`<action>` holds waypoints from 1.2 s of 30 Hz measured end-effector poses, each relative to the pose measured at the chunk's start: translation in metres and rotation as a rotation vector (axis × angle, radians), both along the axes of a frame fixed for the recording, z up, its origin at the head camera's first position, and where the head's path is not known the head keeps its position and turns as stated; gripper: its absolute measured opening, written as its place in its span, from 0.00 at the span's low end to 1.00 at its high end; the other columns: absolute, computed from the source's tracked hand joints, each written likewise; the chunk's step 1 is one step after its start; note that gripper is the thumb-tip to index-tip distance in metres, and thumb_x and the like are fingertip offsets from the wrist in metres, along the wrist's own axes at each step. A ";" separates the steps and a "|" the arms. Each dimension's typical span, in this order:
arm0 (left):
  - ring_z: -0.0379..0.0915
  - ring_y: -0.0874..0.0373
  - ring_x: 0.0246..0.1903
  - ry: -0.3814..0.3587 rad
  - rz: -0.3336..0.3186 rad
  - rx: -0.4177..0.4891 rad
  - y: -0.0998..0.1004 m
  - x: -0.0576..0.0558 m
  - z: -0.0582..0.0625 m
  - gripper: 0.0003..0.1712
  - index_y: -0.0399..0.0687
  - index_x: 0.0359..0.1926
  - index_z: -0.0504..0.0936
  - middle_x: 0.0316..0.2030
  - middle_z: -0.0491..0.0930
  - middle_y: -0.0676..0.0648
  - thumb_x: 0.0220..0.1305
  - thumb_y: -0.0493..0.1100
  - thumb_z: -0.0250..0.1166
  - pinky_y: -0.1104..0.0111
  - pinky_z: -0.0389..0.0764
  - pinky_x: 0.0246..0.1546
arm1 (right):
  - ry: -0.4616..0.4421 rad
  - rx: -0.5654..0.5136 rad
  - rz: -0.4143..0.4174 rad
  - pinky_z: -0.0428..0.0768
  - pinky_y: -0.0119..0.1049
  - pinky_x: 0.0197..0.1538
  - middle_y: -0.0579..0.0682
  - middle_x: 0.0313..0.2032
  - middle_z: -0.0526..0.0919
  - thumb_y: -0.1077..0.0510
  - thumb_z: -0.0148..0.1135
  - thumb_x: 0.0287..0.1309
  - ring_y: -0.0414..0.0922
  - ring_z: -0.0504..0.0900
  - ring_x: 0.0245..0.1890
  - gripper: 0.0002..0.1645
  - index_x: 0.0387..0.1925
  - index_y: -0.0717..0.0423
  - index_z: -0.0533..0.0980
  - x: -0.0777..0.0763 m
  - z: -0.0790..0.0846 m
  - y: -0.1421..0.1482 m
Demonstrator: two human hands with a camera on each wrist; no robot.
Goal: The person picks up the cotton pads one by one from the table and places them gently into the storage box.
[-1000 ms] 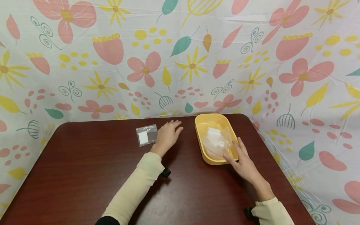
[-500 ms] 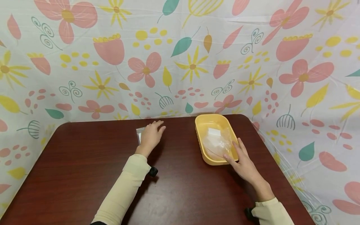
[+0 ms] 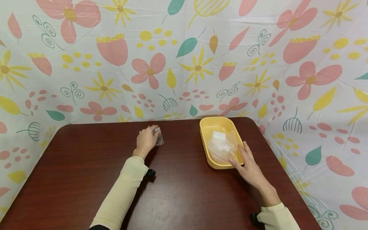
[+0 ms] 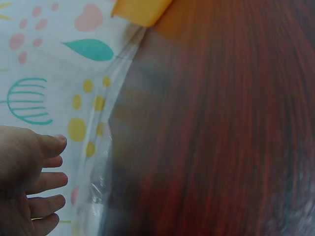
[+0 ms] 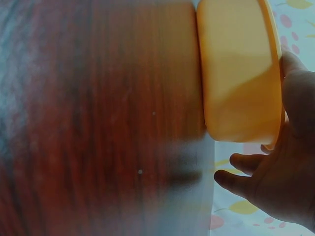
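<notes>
My left hand (image 3: pixel 146 140) lies over a small clear zip bag (image 3: pixel 159 140) near the table's back edge. The bag's right part shows beyond the fingers; the white piece in it is hidden beneath the hand. In the left wrist view the thumb and fingers of this left hand (image 4: pixel 34 179) are loosely extended and apart. A yellow plastic basket (image 3: pixel 204 145) stands on the right. My right hand (image 3: pixel 251 167) touches its near right corner, thumb and index at the rim. Other fingers of the right hand (image 5: pixel 275 182) spread out beside the basket wall (image 5: pixel 241 73).
Inside the basket lie clear plastic bags (image 3: pixel 219 148) and a white rectangular piece (image 3: pixel 219 135). The dark wooden table (image 3: pixel 184 191) ends at the back and right against a flowered cloth (image 3: pixel 184 80). A black wrist camera (image 3: pixel 150 173) sits on the left sleeve.
My left hand has moved left from beside the zip bag to over it, and the bag's visible edge has shifted slightly right. The right hand and basket have stayed put.
</notes>
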State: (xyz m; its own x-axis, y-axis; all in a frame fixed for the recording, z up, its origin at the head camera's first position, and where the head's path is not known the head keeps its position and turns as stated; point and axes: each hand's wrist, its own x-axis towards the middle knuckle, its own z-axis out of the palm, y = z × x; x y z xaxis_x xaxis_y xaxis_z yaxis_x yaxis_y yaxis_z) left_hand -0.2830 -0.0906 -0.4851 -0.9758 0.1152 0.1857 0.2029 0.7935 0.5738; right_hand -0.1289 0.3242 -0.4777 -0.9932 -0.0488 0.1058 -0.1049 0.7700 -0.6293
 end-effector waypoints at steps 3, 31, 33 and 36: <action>0.80 0.42 0.26 -0.015 -0.007 0.002 -0.002 -0.002 -0.003 0.27 0.47 0.68 0.76 0.65 0.73 0.35 0.73 0.51 0.62 0.62 0.70 0.17 | -0.003 0.002 0.001 0.57 0.73 0.64 0.57 0.79 0.35 0.42 0.60 0.70 0.66 0.46 0.75 0.50 0.78 0.64 0.51 0.000 0.000 0.001; 0.50 0.44 0.75 -0.076 -0.090 -0.092 -0.009 0.001 -0.024 0.31 0.41 0.72 0.68 0.73 0.62 0.40 0.75 0.49 0.60 0.44 0.44 0.74 | -0.013 0.008 0.000 0.58 0.75 0.63 0.56 0.79 0.34 0.42 0.60 0.70 0.67 0.47 0.74 0.50 0.78 0.63 0.50 -0.001 0.000 0.001; 0.51 0.43 0.75 -0.071 -0.092 -0.078 -0.009 0.001 -0.024 0.29 0.41 0.72 0.69 0.73 0.63 0.40 0.76 0.46 0.59 0.44 0.44 0.74 | -0.012 0.011 -0.002 0.58 0.75 0.63 0.56 0.79 0.34 0.41 0.60 0.70 0.67 0.47 0.74 0.50 0.78 0.63 0.51 -0.001 0.000 0.001; 0.52 0.42 0.74 -0.056 -0.090 -0.063 -0.010 0.001 -0.025 0.26 0.39 0.70 0.71 0.72 0.63 0.40 0.76 0.43 0.58 0.43 0.44 0.74 | -0.015 0.015 -0.003 0.58 0.75 0.63 0.56 0.80 0.34 0.41 0.60 0.70 0.67 0.47 0.75 0.50 0.78 0.63 0.51 -0.001 0.001 0.001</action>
State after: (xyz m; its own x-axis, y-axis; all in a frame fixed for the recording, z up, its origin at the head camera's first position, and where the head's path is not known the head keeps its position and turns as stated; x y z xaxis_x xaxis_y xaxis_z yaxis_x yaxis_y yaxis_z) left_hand -0.2824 -0.1003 -0.5097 -0.9697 0.2125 0.1205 0.2437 0.8084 0.5359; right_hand -0.1298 0.3253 -0.4768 -0.9948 -0.0470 0.0901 -0.0929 0.7795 -0.6195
